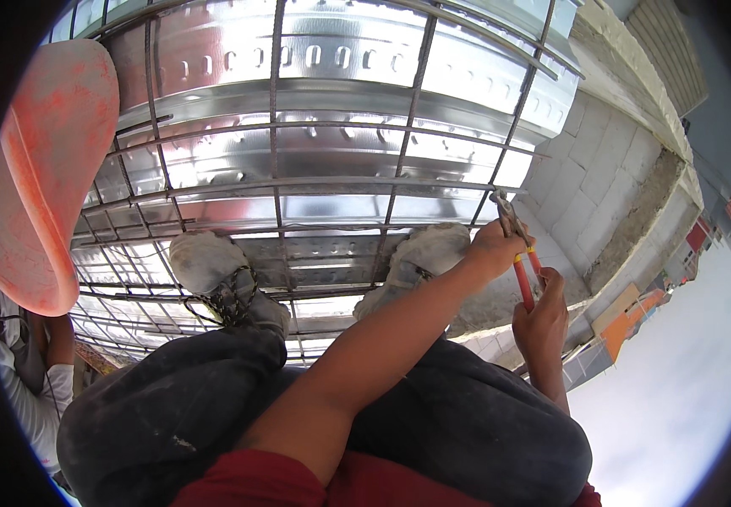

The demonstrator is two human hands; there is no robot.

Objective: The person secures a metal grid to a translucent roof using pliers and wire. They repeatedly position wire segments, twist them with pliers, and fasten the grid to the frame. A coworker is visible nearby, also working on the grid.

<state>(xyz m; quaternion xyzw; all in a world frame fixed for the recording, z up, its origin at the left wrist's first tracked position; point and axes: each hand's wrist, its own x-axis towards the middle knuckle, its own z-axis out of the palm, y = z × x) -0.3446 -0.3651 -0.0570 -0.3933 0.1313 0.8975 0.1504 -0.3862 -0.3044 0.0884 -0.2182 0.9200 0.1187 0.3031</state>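
- Upper garment point(251, 480): red, short-sleeved.
- Left hand point(498, 248) and right hand point(544, 316): bare.
- Trousers point(475, 414): dark, pale smudges.
- Shoes point(205, 258): grey, dust-coated, rounded toes.
- Laces point(235, 306): dark, light-flecked.

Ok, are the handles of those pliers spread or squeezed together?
Slightly spread: a narrow gap shows between the red handles of the pliers, just above the right hand. Whether the jaws are shut, I cannot tell.
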